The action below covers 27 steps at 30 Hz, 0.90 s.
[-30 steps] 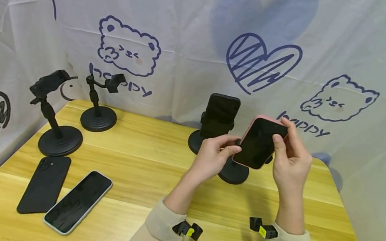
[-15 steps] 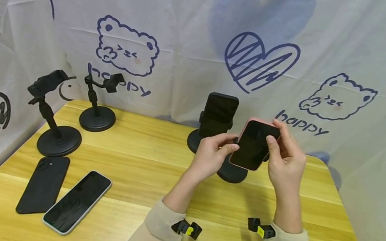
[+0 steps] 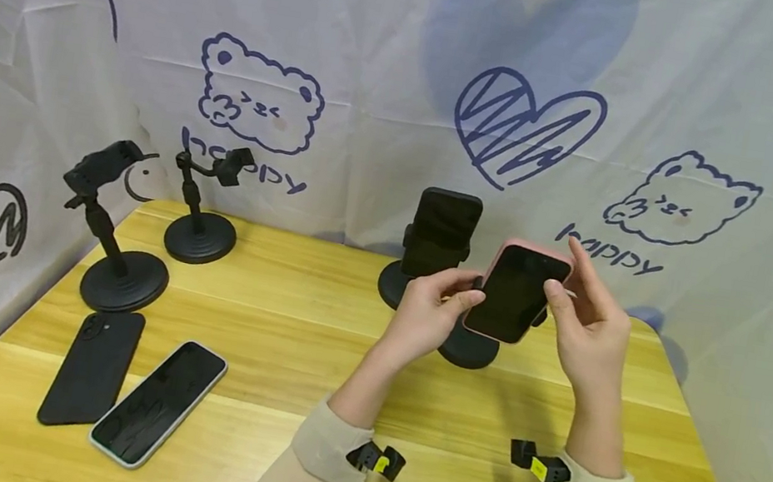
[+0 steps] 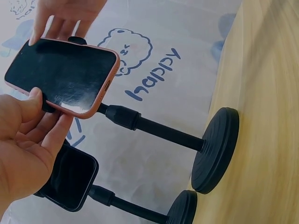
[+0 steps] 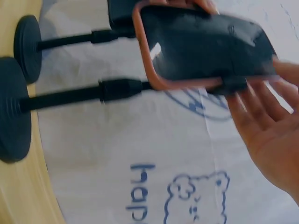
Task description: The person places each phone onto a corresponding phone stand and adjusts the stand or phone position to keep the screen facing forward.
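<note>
A smartphone in a pink case [image 3: 518,294] sits in the clamp of a black phone stand [image 4: 168,134], its dark screen facing me and tilted. My left hand [image 3: 423,310] pinches the phone's left side at the clamp, thumb on the front edge and fingers behind. At the phone's right edge is my right hand [image 3: 591,337], its thumb by the screen's edge and its index finger stretched up, away from the case. In the right wrist view, blurred fingers of the right hand [image 5: 271,126] lie close to the clamp pad [image 5: 229,85].
Behind stands another phone stand holding a black phone [image 3: 443,229]. Two phone stands without phones, one nearer [image 3: 122,279] and one farther [image 3: 200,237], are at the left. A black phone [image 3: 91,367] lies face down beside a white-edged phone [image 3: 159,403] on the wooden table [image 3: 261,457].
The right hand's fingers have come away from the phone's upper right corner, and the hand has shifted right. The phone dips slightly lower than a second ago. My left hand keeps its hold.
</note>
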Each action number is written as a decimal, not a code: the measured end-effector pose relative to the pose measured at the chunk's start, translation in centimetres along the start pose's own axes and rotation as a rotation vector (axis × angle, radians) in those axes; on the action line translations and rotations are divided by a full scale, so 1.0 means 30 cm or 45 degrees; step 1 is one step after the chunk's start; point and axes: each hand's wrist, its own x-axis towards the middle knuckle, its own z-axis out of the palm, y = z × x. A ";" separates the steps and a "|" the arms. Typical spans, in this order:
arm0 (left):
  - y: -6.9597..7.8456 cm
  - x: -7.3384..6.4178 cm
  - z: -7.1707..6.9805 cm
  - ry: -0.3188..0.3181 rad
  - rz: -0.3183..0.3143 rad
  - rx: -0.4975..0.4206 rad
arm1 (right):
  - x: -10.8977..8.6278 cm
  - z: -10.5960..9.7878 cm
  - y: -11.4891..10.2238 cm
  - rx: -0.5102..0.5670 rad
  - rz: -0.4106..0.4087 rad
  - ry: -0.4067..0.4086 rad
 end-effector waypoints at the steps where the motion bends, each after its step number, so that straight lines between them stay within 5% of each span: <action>1: 0.001 -0.001 0.002 -0.004 0.000 0.001 | -0.002 -0.018 0.003 0.024 0.020 -0.023; 11: -0.003 -0.004 -0.001 -0.025 -0.029 0.017 | -0.031 -0.132 0.072 0.161 0.317 -0.381; 21: 0.011 -0.027 0.006 -0.022 -0.094 -0.023 | -0.033 -0.115 0.094 0.029 0.370 -0.353; 27: 0.013 -0.046 -0.037 0.042 0.014 0.049 | -0.032 -0.115 0.098 0.081 0.393 -0.351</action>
